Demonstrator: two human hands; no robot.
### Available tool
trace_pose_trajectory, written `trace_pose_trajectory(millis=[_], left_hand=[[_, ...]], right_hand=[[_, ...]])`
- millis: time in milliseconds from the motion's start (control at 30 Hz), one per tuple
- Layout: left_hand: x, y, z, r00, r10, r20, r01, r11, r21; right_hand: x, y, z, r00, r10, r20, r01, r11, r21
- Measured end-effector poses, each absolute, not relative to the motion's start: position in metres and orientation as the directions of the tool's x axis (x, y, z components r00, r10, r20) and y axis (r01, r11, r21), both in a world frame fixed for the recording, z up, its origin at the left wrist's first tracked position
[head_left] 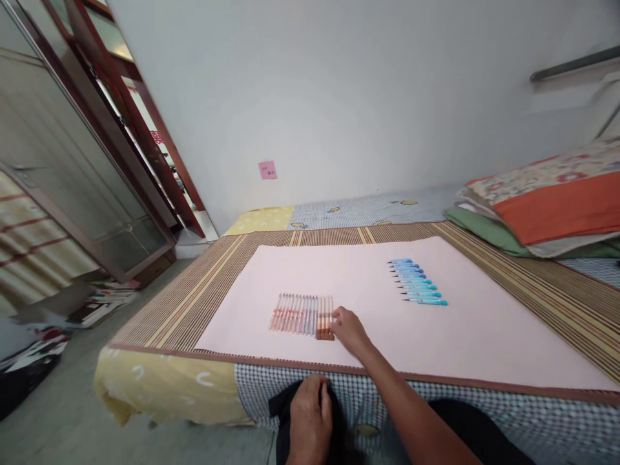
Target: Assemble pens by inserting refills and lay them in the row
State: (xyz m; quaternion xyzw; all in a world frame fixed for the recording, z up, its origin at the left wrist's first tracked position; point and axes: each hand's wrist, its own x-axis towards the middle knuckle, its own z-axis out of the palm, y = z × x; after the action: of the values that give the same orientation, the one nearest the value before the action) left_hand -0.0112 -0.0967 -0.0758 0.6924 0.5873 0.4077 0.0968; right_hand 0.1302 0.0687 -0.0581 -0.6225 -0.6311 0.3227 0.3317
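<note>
A row of slim pens [293, 314] with clear and pinkish barrels lies side by side on a pale pink sheet [368, 345]. At the row's right end are several pens with brown ends [325, 326]. My right hand [349, 329] reaches in from the right, its thumb and fingertips closed at the rightmost of these; the fingers partly cover it. Low in the view, my left hand [312, 410] rests on my knee with its fingers curled together, and nothing shows in it. Farther right on the sheet, several blue and turquoise pens [417, 282] form a slanting row, tips pointing left.
Under the sheet is a striped brown mat [194, 284] on a bed with yellow and checked bedding [169, 378]. Folded bedding [557, 210] is piled at the right. A white wall [339, 97] with a pink note [267, 170] stands behind; a glass door [72, 142] is at the left.
</note>
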Motion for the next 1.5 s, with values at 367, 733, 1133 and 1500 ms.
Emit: trace_pose_trajectory(millis=[367,733,1133,1500], left_hand=[[-0.011,-0.097,-0.074,-0.024,0.906,0.423,0.731,-0.273,0.626],[-0.011,-0.096,-0.073,-0.023,0.898,0.439,0.74,-0.28,0.611],[-0.011,-0.1,-0.068,-0.022,0.88,0.474,0.881,-0.208,0.426],[-0.01,-0.137,-0.07,0.063,0.969,0.24,0.971,-0.115,0.211]], right_hand=[[0.15,0.042,-0.062,-0.036,0.992,0.124,0.468,0.126,-0.875],[0.211,-0.024,-0.069,0.028,0.938,0.346,0.479,0.292,-0.828],[0.242,-0.051,-0.092,0.098,0.791,0.604,0.613,0.43,-0.662],[0.251,-0.073,-0.089,0.096,0.786,0.61,0.576,0.456,-0.678]])
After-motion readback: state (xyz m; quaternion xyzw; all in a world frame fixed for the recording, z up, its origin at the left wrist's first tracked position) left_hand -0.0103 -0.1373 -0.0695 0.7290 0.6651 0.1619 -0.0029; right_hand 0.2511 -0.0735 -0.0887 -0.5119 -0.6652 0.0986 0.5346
